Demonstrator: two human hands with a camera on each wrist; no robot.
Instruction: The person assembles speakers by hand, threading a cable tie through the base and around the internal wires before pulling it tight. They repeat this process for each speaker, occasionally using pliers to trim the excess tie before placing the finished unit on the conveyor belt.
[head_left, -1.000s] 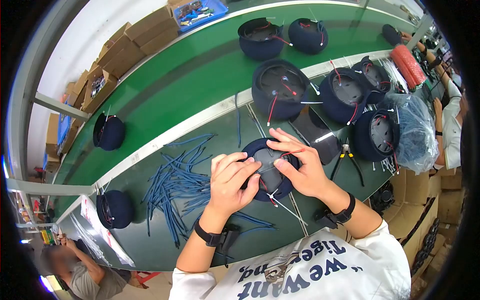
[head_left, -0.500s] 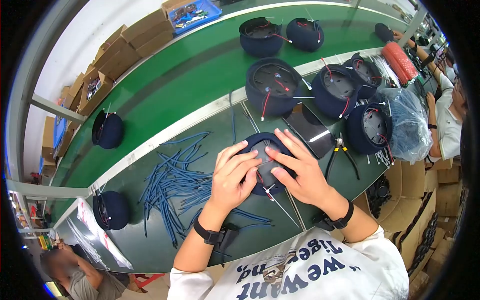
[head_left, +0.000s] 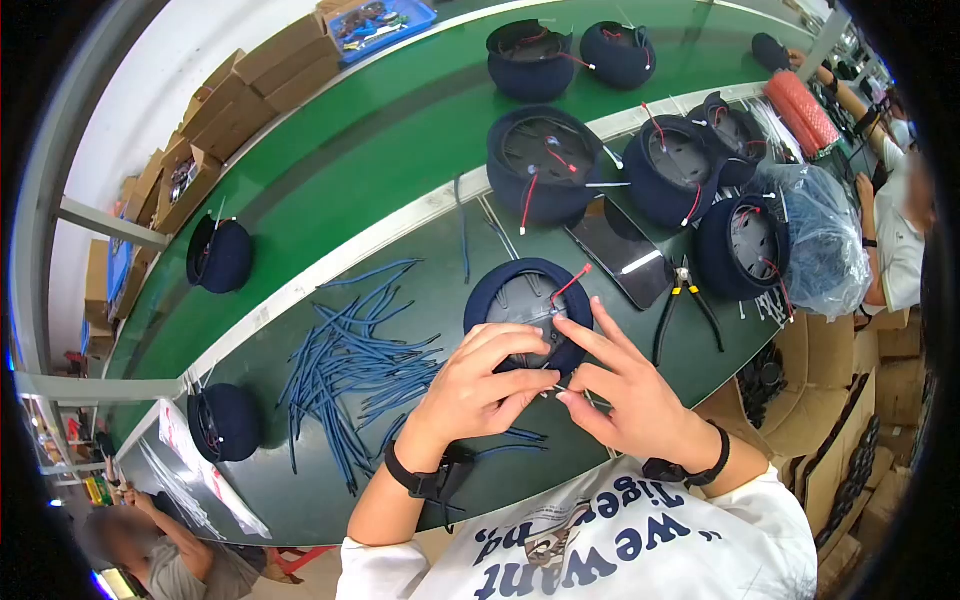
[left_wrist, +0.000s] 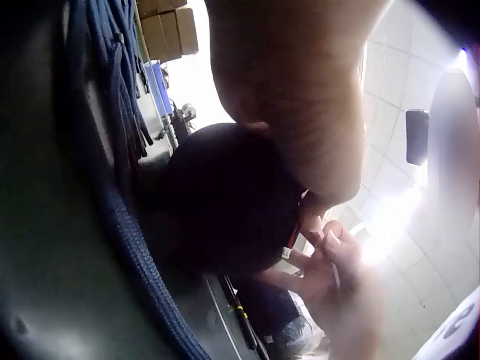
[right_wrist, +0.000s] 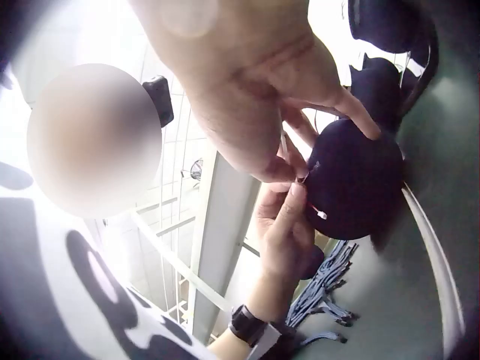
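A round navy cap [head_left: 482,300] sits upside down on the table in front of me, its black plastic liner [head_left: 515,297] facing up. A red wire [head_left: 570,285] with a small plug sticks up from the liner. At the cap's near edge my left hand [head_left: 490,380] pinches at a thin white cable tie [right_wrist: 283,139] between thumb and forefinger. Fingers of my right hand [head_left: 635,400] grip the same tie close beside them, while its forefinger reaches over the cap's rim. The fingers hide much of the tie.
Blue cords [head_left: 355,370] lie in a pile at left. Black-and-yellow cutters [head_left: 685,300] and a dark phone [head_left: 625,255] lie to the right. Several similar caps [head_left: 545,165] stand behind, near a clear bag [head_left: 815,240]. A green belt [head_left: 400,150] runs along the back.
Both hands have moved from the liner's middle to the cap's near edge and now pinch the cable tie. The red wire, covered before, stands up in view.
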